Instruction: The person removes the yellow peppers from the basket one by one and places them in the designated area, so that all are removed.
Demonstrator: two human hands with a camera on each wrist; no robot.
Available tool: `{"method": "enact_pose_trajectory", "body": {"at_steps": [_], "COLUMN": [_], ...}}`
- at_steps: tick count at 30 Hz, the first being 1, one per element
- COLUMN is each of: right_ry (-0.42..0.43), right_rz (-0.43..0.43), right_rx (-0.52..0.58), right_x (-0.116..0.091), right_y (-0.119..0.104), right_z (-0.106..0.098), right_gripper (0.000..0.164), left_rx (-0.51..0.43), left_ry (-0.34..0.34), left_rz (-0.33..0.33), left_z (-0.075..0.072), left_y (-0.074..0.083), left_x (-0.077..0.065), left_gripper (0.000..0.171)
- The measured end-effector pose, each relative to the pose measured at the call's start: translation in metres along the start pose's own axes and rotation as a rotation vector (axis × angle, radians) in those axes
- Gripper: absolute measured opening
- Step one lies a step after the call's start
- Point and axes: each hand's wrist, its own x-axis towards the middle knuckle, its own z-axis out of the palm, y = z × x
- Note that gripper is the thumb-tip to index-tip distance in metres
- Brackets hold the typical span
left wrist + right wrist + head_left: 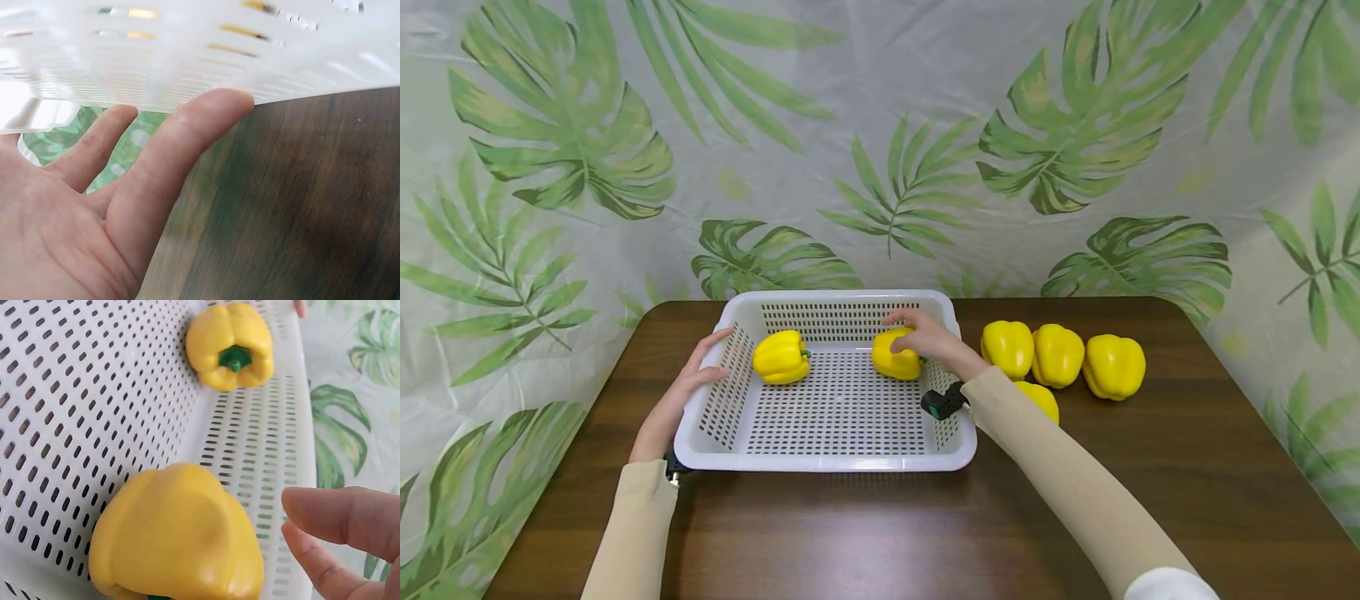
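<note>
A white perforated plastic basket (838, 463) stands on the table with two yellow bell peppers in it. One bell pepper (780, 357) lies near the left wall, its green stem facing right. The other bell pepper (895, 353) lies toward the back right, partly hidden under my right hand (931, 340). In the right wrist view, the thumb and a finger (337, 515) are spread beside this nearer pepper (178, 531), with a visible gap. My left hand (681, 392) is at the basket's left side; its extended fingers and thumb (181, 144) touch the outer wall.
Several more yellow bell peppers (1057, 356) sit on the brown wooden table (1187, 467) to the right of the basket, one partly hidden by the right sleeve (1060, 467). A leaf-patterned cloth (910, 83) hangs behind the table.
</note>
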Motion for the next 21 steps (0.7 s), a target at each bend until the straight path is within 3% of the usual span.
{"method": "enact_pose_trajectory", "body": {"at_steps": [12,21], "right_ry": [0.003,-0.06], "right_rz": [0.009,0.002], "right_rx": [-0.117,-0.163], "right_x": [0.008,0.007], "right_y": [0.01,0.013], "right_z": [0.01,0.014], "right_gripper": [0.052,0.056], "left_rx": [0.002,0.001], "left_ry": [0.006,0.001], "left_rz": [-0.006,0.0], "left_z": [0.001,0.0], "left_y": [0.0,0.0], "left_x": [0.0,0.0], "left_gripper": [0.058,0.059]}}
